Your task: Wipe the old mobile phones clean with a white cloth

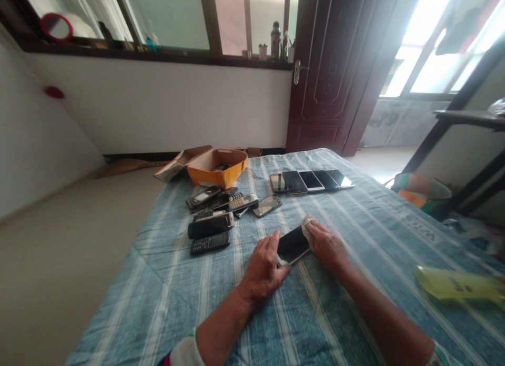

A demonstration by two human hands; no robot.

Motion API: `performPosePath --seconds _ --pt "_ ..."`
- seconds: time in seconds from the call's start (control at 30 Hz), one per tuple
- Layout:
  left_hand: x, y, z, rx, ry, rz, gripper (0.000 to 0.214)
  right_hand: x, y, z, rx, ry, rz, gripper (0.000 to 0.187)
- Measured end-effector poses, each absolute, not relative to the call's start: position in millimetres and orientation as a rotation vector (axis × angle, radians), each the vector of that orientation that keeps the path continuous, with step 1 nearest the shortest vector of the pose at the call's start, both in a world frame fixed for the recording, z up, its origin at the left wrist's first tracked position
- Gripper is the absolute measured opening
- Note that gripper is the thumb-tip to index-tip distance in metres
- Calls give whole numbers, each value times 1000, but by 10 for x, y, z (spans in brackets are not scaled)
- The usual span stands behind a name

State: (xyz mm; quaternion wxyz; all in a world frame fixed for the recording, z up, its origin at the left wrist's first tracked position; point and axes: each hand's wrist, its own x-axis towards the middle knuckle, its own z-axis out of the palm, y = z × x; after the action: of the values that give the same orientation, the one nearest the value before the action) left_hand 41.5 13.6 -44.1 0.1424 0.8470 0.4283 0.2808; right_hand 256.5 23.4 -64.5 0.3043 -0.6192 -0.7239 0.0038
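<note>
A dark smartphone [292,244] lies flat on the blue striped cloth [315,313] in front of me. My left hand [263,266] grips its near left edge, fingers curled round it. My right hand [327,246] presses a small white cloth [306,225] against the phone's far right end, fingers closed on the cloth. Beyond my hands a loose pile of old keypad phones [213,219] lies at the left. A neat row of several smartphones [311,180] lies side by side further back.
An open orange cardboard box [216,169] with its lid [179,162] stands at the far left edge of the cloth. A yellow-green plastic item [457,284] lies at the right. A dark wooden door [335,66] and a windowsill [158,56] with small items are behind.
</note>
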Motion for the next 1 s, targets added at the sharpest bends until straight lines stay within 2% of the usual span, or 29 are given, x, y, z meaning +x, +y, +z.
performPosePath --seconds 0.17,0.37,0.5,0.77,1.0 --pt "409 257 -430 2373 1141 860 85 2210 132 -520 -1453 -2090 111 29" --pt "366 568 -457 2386 1044 912 85 1828 211 -326 -1237 -2191 291 32" --pt "347 689 -468 2379 1032 933 88 1906 401 -331 -1324 -2213 249 31" --pt "344 606 -470 2266 1080 907 89 2183 576 -450 -1774 -1957 59 31" --pt "340 627 -492 2274 1105 926 86 1840 424 -390 -1329 -2220 198 33"
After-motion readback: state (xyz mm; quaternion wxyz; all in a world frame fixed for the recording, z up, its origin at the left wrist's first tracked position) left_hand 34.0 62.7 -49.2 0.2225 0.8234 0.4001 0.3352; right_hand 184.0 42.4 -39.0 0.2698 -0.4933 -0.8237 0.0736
